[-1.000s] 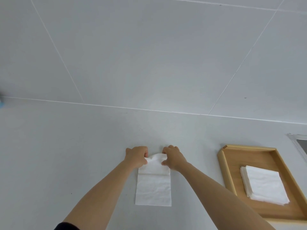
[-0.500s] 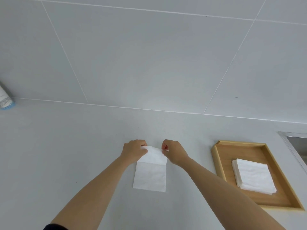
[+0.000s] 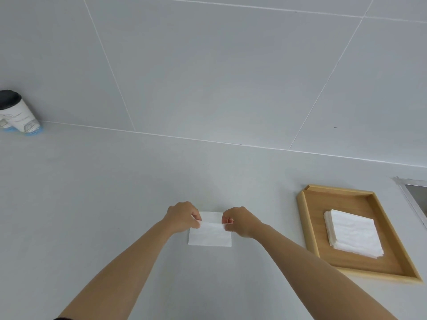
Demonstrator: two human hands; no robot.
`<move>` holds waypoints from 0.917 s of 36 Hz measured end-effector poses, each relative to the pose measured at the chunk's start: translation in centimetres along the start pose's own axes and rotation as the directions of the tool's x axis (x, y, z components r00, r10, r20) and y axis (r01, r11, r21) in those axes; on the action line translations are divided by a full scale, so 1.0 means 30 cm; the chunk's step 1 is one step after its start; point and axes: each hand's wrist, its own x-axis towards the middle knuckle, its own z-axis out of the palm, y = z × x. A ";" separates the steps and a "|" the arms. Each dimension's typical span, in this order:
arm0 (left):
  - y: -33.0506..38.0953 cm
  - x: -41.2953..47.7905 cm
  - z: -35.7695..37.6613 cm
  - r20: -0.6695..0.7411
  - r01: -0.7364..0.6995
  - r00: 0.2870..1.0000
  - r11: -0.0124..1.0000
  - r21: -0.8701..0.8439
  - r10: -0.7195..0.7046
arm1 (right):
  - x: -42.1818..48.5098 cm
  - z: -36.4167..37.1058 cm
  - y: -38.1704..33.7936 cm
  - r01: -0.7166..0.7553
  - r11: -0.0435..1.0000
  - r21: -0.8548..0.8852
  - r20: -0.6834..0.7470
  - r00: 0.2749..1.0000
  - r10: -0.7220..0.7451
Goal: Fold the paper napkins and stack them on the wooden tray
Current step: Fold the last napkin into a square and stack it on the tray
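A white paper napkin lies on the grey counter in front of me, its far end lifted and curled back towards me. My left hand pinches the left corner of that lifted end. My right hand pinches the right corner. To the right sits a wooden tray holding a neat stack of folded white napkins.
A paper cup with a black lid stands at the far left against the tiled wall. A metal sink edge shows at the right border beyond the tray. The counter stretches bare to the left.
Both hands have drawn the napkin's far end back towards me, so the visible napkin looks shorter. The view has shifted, bringing the cup into sight at the left.
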 end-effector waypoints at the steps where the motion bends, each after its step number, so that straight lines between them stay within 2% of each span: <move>1: -0.004 -0.001 0.003 0.026 0.009 1.000 1.000 0.024 -0.010 | -0.001 0.007 0.000 -0.008 1.000 -0.020 0.036 0.999 0.009; 5: -0.021 -0.007 0.006 0.160 0.014 0.987 0.996 0.087 -0.028 | -0.003 0.014 -0.002 -0.034 0.998 -0.054 0.161 0.986 0.043; 8: -0.034 0.000 -0.005 0.225 0.039 0.973 0.998 0.051 -0.050 | 0.001 0.002 -0.006 -0.075 0.996 -0.053 0.160 0.984 0.082; 10: -0.038 0.005 -0.016 0.192 0.067 0.979 0.998 -0.022 -0.061 | 0.010 -0.009 -0.007 -0.105 0.993 -0.044 0.102 0.989 0.109; 12: -0.041 0.017 -0.024 0.075 0.067 0.995 0.997 -0.043 -0.064 | 0.022 -0.016 -0.008 -0.116 0.993 -0.024 0.011 0.993 0.116; 14: -0.046 0.031 -0.020 -0.065 0.045 0.997 0.999 0.001 -0.045 | 0.032 -0.015 -0.009 -0.116 0.993 -0.005 -0.078 0.990 0.116; 16: -0.050 0.042 -0.005 -0.113 0.025 0.993 0.998 0.066 -0.017 | 0.042 -0.007 -0.010 -0.117 0.993 -0.009 -0.133 0.985 0.114; 21: -0.048 0.061 0.047 -0.049 0.017 0.999 0.983 0.185 -0.008 | 0.055 0.041 -0.013 -0.132 0.990 -0.046 -0.132 0.983 0.125; 28: -0.044 0.084 0.072 -0.008 0.035 0.999 0.979 0.203 -0.034 | 0.081 0.077 -0.010 -0.157 0.980 -0.122 -0.111 0.983 0.144; 33: -0.029 0.093 0.073 0.038 0.038 0.998 0.967 0.254 -0.049 | 0.084 0.071 -0.004 -0.192 0.976 -0.102 -0.058 0.981 0.186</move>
